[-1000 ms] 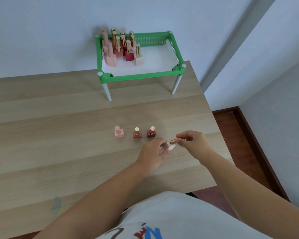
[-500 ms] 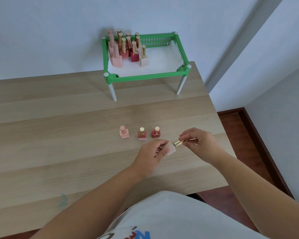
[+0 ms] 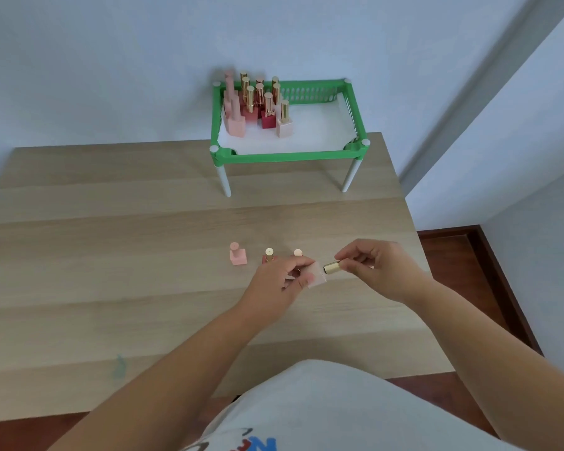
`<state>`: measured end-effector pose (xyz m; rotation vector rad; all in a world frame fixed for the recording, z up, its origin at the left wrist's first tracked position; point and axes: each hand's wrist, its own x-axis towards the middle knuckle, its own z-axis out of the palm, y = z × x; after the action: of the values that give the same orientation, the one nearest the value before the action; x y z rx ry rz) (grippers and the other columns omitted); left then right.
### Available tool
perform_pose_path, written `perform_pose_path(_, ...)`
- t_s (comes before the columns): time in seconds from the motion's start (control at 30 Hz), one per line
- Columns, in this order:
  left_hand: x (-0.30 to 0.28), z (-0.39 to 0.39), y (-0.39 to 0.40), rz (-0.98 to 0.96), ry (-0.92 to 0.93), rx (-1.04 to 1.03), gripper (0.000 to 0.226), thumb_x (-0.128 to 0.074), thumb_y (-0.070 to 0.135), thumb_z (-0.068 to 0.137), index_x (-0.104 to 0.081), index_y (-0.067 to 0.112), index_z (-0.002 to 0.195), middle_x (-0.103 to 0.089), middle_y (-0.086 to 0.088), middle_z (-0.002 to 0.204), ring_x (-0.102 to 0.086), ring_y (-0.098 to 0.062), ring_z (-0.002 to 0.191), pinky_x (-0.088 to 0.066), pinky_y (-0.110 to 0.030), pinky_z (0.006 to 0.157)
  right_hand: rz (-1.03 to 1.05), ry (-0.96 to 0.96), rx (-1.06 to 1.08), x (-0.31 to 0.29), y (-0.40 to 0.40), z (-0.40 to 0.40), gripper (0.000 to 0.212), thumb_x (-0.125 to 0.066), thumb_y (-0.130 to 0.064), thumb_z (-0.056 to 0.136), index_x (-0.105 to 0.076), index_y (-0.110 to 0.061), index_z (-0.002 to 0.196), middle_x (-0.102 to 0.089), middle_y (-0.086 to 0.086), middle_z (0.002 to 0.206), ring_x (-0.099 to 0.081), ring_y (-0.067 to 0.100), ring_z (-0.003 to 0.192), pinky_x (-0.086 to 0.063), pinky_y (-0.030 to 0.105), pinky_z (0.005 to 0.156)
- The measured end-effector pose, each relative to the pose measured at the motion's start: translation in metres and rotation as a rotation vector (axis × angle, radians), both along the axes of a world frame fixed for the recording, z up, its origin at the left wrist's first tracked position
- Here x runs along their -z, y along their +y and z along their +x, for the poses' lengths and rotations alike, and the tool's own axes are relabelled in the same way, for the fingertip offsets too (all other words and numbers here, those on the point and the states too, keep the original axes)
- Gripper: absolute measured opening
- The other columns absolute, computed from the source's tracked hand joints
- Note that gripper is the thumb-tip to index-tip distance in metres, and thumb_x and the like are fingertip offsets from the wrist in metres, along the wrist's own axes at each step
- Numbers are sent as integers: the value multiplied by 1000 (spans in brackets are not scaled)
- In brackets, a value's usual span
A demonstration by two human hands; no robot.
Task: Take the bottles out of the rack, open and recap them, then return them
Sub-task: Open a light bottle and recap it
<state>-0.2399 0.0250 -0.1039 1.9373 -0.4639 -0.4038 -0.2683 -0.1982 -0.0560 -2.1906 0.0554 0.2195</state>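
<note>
Over the pale wood-grain desk (image 3: 111, 255), left hand (image 3: 279, 284) pinches a small square pale-pink glass bottle (image 3: 316, 278), tilted w/ neck up-right toward the cylindrical gold metal cap (image 3: 332, 267) gripped in right hand (image 3: 380, 268), long axis diagonal.

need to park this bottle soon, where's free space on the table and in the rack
Free: the green rack right half, beside the beige bottle; table left of the pink bottle. Crowded: rack's left back corner, and around both hands.
</note>
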Motion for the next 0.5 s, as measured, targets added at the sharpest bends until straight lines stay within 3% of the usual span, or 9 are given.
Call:
perform_pose_path(0.13, -5, 2, -2, -22, 8, -14, 25, -64, 18, 91, -64, 20, 116, -64, 14, 104, -62, -2, 99, -54, -21, 85, 50, 38, 26, 1, 2, 7, 7, -64, -34, 87, -67, -35, 81, -70, -6, 66, -63, 8, 57, -51, 23, 59)
perform_pose_path(0.23, -8, 3, -3, -20, -2, -45, 27, -64, 15, 91, -64, 17, 118, -65, 6, 109, -62, -5, 101, -53, -22, 88, 29, 71, 22, 0, -1, 11, 21, -54, -54, 86, -64, -36, 81, -70, -5, 66, -62, 10, 49, -50, 23, 53)
perform_pose_path(0.3, -10, 3, -4, -12, -24, -65, 27, -64, 15, 91, -64, 16, 118, -66, 4, 108, -63, -7, 100, -52, -21, 87, 20, 51, 18, -3, -4, 14, 28, -52, -64, 82, -64, -40, 85, -69, -10, 77, -64, 9, 54, -51, 20, 53)
perform_pose_path(0.37, -13, 3, -5, 4, -45, -78, 27, -64, 14, 91, -64, 15, 118, -67, 2, 108, -62, -7, 98, -50, -15, 86, 69, 18, 4, -5, -8, 15, 23, -63, -57, 77, -64, -42, 94, -65, -15, 93, -66, 6, 69, -55, 21, 62)
perform_pose_path(0.43, -14, 4, -6, 26, -55, -84, 28, -64, 14, 91, -64, 14, 119, -67, 2, 108, -62, -4, 98, -47, -10, 84, 95, -19, -63, -6, -13, 15, 26, -76, -35, 75, -65, -39, 98, -62, -15, 103, -65, 5, 85, -55, 19, 76)
perform_pose_path(0.5, -16, 4, -8, 37, -61, -90, 28, -65, 15, 91, -64, 15, 119, -67, 2, 107, -61, -1, 96, -45, -6, 83, 100, -38, -112, -5, -16, 14, 31, -79, -16, 74, -67, -33, 97, -61, -11, 104, -64, 6, 88, -53, 17, 82)
